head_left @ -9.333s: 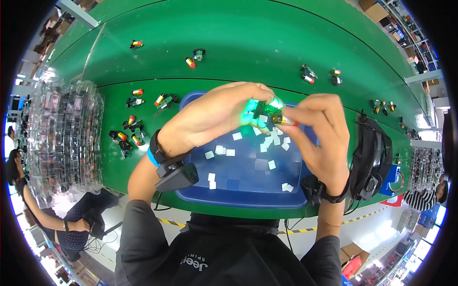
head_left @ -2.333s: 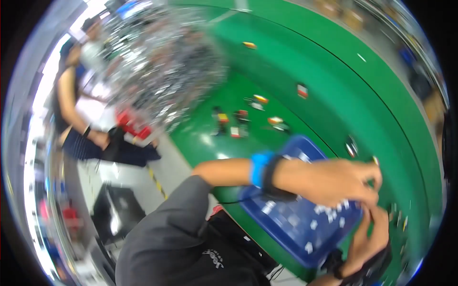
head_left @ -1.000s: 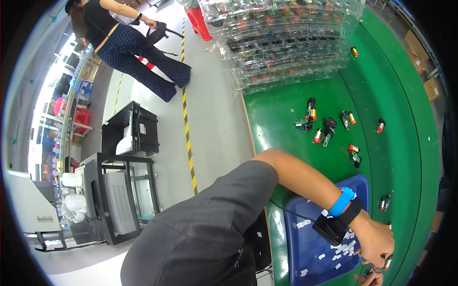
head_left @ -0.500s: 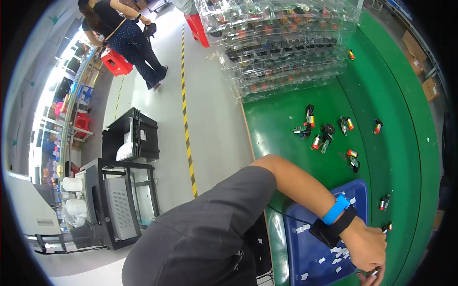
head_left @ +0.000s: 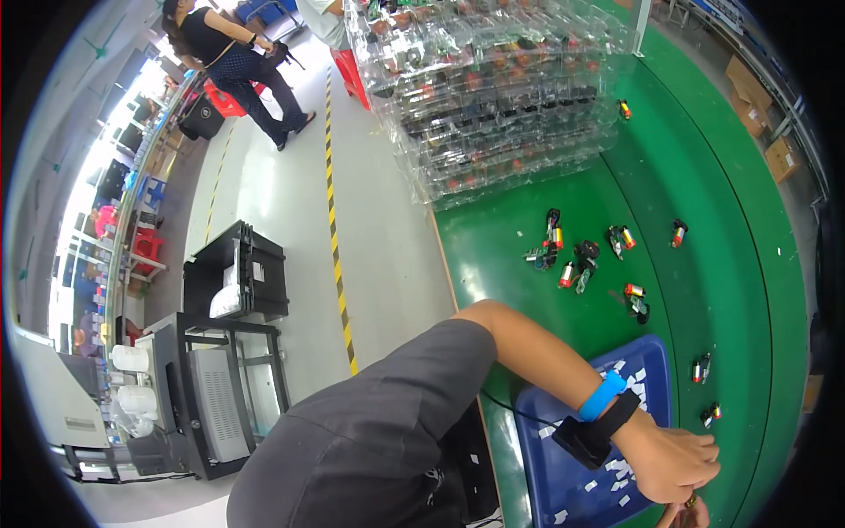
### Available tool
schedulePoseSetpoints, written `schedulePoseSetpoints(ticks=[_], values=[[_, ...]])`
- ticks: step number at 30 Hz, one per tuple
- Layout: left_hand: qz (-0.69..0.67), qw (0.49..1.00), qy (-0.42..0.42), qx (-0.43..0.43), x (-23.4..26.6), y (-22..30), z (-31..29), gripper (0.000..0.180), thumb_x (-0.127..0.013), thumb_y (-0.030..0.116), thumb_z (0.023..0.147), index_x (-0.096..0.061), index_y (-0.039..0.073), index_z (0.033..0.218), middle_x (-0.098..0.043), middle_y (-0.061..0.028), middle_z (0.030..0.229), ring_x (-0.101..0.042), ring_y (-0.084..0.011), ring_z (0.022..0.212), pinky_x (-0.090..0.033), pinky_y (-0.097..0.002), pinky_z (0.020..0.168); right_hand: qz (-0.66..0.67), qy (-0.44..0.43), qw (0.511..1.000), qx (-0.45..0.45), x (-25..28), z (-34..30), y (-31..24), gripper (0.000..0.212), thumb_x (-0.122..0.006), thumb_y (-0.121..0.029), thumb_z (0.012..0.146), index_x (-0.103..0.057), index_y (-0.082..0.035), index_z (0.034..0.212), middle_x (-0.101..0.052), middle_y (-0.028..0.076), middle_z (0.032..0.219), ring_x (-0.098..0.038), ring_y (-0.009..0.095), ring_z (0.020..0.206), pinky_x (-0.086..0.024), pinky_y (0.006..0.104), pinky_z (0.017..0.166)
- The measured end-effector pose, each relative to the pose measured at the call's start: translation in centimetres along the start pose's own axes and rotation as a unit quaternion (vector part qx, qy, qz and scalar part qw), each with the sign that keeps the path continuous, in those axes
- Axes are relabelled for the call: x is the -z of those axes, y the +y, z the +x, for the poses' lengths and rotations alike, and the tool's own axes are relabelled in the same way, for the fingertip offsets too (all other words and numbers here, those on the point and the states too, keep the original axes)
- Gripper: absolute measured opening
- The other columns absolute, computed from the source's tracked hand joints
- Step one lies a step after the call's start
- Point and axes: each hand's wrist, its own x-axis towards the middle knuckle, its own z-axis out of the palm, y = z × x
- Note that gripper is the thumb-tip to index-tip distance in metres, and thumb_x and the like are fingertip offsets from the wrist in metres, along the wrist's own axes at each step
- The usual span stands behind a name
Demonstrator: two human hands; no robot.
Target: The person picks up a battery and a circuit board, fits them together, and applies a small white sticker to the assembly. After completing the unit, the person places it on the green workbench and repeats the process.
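My left hand (head_left: pixel 666 459), with a blue band (head_left: pixel 604 396) and a black strapped device (head_left: pixel 584 443) at the wrist, reaches over the right side of a blue tray (head_left: pixel 662 354). Its fingers are curled inward and closed. Just below, at the picture's lower edge, the fingertips of my right hand (head_left: pixel 685 514) meet it, pressed round something small and metallic that the fingers mostly cover. White paper-like slips (head_left: pixel 619 471) lie scattered in the tray. Beyond my left hand, a small part with a cylinder and circuit board (head_left: pixel 711 415) rests on the green surface.
Several similar cylinder-and-board parts (head_left: pixel 584 264) lie on the green bench (head_left: pixel 493 255). Stacked clear plastic trays (head_left: pixel 502 106) fill its far end. Left of the bench are a black crate (head_left: pixel 236 277) and a black-framed stand (head_left: pixel 211 405). A person (head_left: pixel 238 66) is in the aisle.
My left hand has turned slightly, its fingers now extending farther right over the small object. The whole view has shifted a little. The person in the aisle has changed stance.
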Motion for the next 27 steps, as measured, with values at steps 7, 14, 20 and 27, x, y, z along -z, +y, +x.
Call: schedulePoseSetpoints(ticks=[7, 14, 20, 27], values=[[-0.42, 0.854, -0.214, 0.22, 2.1, 0.5, 1.3, 0.027, -0.06, 0.022, 0.087, -0.063, -0.003, 0.08, -0.066, -0.0127, 0.083, -0.063, -0.0192, 0.08, -0.053, -0.0341, 0.068, -0.081, -0.049, 0.965, 0.246, 1.2, 1.3, -0.9, 0.026, -0.078, 0.001, 0.084, -0.064, 0.004, 0.107, -0.065, 0.018, 0.107, -0.066, 0.03, 0.092, -0.056, 0.0394, 0.079], [-0.491, 0.817, -0.104, 0.284, 3.9, 1.7, 0.7, 0.023, -0.062, 0.02, 0.088, -0.065, -0.002, 0.083, -0.064, -0.0079, 0.08, -0.062, -0.0169, 0.078, -0.054, -0.0328, 0.068, -0.146, -0.09, 0.942, 0.289, 0.4, 1.7, -3.0, 0.024, -0.078, -0.004, 0.086, -0.065, 0.002, 0.105, -0.066, 0.017, 0.104, -0.065, 0.032, 0.091, -0.054, 0.0431, 0.082], [-0.558, 0.754, -0.057, 0.342, 4.6, 3.1, 0.7, 0.024, -0.06, 0.018, 0.089, -0.066, -0.004, 0.084, -0.064, -0.0068, 0.074, -0.064, -0.0154, 0.075, -0.055, -0.0331, 0.068, -0.154, -0.019, 0.959, 0.239, -0.7, 1.1, -3.8, 0.025, -0.078, -0.006, 0.087, -0.065, 0.002, 0.106, -0.066, 0.016, 0.101, -0.065, 0.028, 0.083, -0.055, 0.0384, 0.076], [-0.377, 0.9, -0.105, 0.192, 3.7, 2.4, 0.0, 0.022, -0.054, 0.013, 0.089, -0.065, -0.006, 0.083, -0.075, -0.0119, 0.084, -0.072, -0.0191, 0.076, -0.055, -0.0355, 0.065, -0.149, -0.008, 0.974, 0.173, 0.7, 0.5, -4.0, 0.026, -0.078, -0.007, 0.087, -0.068, 0.002, 0.109, -0.064, 0.015, 0.098, -0.064, 0.023, 0.076, -0.053, 0.0291, 0.06]])
